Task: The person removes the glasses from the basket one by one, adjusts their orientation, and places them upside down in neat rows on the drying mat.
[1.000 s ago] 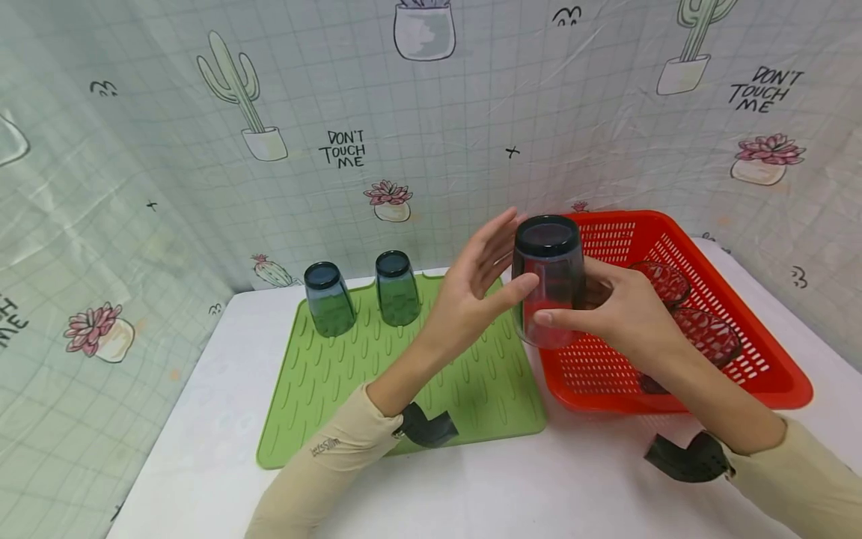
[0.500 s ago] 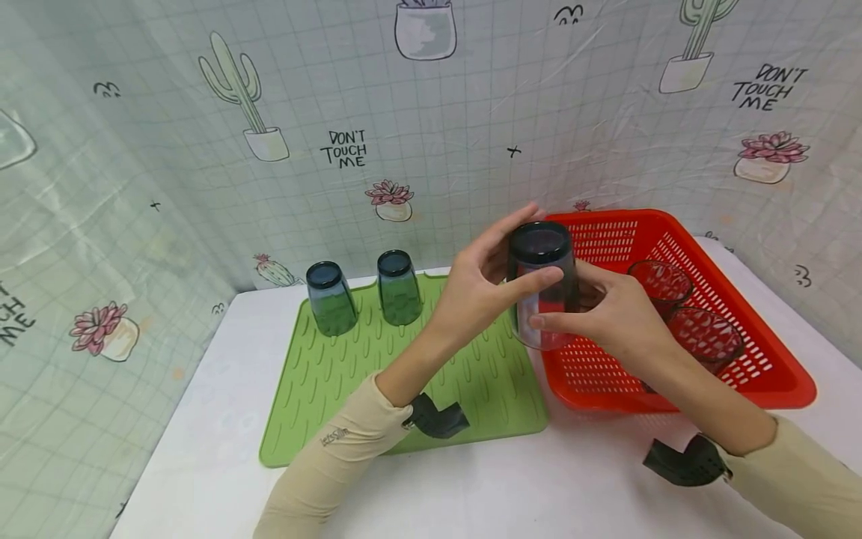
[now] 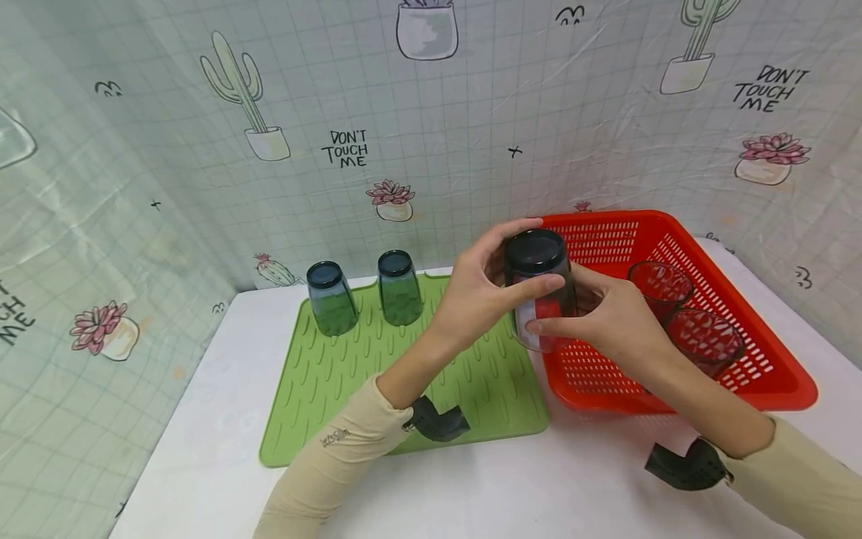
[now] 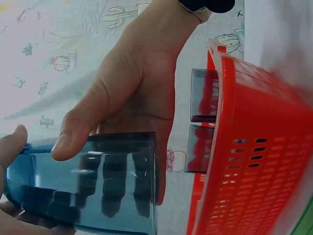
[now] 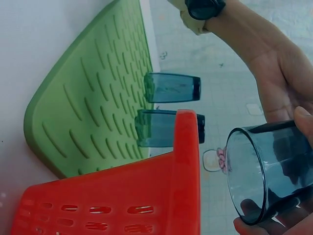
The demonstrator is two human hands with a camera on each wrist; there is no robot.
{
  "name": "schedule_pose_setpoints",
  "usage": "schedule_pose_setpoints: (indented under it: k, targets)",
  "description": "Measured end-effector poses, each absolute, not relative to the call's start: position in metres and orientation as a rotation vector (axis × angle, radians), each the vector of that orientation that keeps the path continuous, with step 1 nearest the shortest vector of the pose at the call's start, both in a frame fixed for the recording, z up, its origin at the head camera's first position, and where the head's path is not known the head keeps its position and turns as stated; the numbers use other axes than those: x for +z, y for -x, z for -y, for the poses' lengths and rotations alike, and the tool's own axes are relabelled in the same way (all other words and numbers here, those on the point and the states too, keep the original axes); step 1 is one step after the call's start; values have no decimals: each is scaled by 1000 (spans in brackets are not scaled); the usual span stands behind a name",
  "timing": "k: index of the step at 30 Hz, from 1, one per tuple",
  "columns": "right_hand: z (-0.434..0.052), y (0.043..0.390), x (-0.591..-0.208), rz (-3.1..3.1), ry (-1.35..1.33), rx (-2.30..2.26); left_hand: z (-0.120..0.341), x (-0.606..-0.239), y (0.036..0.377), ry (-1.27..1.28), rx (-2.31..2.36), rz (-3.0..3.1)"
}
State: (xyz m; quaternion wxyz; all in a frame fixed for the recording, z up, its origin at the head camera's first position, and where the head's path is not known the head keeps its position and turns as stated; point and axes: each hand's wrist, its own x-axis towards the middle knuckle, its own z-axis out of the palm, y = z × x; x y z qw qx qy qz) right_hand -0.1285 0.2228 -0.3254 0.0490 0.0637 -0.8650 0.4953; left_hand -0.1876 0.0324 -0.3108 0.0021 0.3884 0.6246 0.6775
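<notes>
Glass point(image 3: 541, 307) hangs in the air, held by both hands at once, dark base up and mouth down; in the head view, with 12 o'clock pointing away from the person, it covers the place where the mat point(image 3: 485, 397) meets the left end of the basket point(image 3: 606, 402); its height above either cannot be read exactly. The left hand point(image 3: 477, 290) comes in from 9 o'clock and is clamped on the glass nearer the base, thumb across the near side and fingers on the far side; the right hand point(image 3: 616, 314) comes in from 4 o'clock and is clamped lower, nearer the mouth, its fingers showing through the wall in the left wrist view.

What a coming move turns on, as I judge it, is the long axis: it stands close to upright, base toward 12 and mouth toward 6, so the mouth faces down; the mat spreads from 7 to 9 o'clock of the glass, on the left hand's side, and the basket lies toward 3, with the right hand nearer to it.

At 9 o'clock on the mat stand the outer glass point(image 3: 333, 298) and the inner glass point(image 3: 400, 287), apart, bases up; in the basket sit the back glass point(image 3: 661, 283) and the front glass point(image 3: 707, 337), mouths up, close together.
</notes>
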Motion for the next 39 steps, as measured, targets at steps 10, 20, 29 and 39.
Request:
schedule_pose_setpoints:
  k: [10,20,29,39]
  targets:
    - [-222,127,-328,2637,-252,1469,-29,-318,185,-1143,2143,-1933]
    - [-220,128,-328,2626,-301,1452,-27,-318,184,-1157,2181,-1913]
    - [-218,129,-325,2660,-341,1357,-24,-322,183,-1169,2212,-1919]
    - [-218,130,-325,2708,-412,1277,-22,-326,181,-1111,2246,-1901]
